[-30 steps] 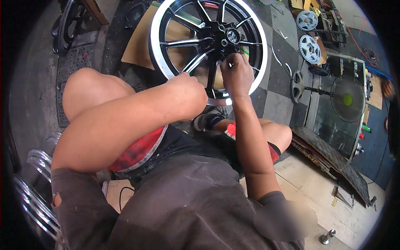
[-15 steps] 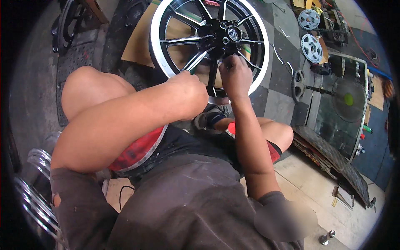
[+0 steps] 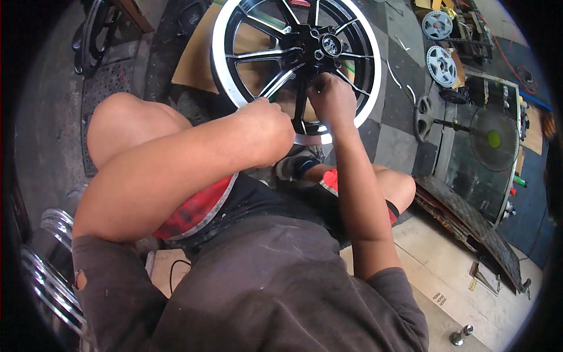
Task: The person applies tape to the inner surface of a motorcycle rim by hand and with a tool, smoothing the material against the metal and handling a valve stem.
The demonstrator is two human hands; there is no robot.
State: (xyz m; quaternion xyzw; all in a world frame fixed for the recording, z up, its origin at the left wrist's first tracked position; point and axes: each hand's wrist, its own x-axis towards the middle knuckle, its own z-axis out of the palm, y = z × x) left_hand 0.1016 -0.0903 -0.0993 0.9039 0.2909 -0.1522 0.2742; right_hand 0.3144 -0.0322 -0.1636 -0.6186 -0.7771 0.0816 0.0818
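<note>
A black alloy wheel with a bright silver rim and split, silver-edged spokes lies before me. My left hand is closed in a fist over the near left part of its rim; the fingertips are turned away, so what they grip is hidden. Just below the hub, my right hand is closed with curled fingers beside a lower spoke. Anything between those fingers is too small or too covered to make out. The hub has a round centre ringed by bolt holes.
Cardboard lies partly under the wheel. To the right stand a fan, a glass panel and two silver wheel covers. Chrome rims are stacked at the lower left. My bent knees flank the wheel's near side.
My right hand has shifted slightly, its wrist a little to the right. The left hand stays nearly where it was, and the wheel looks unmoved.
</note>
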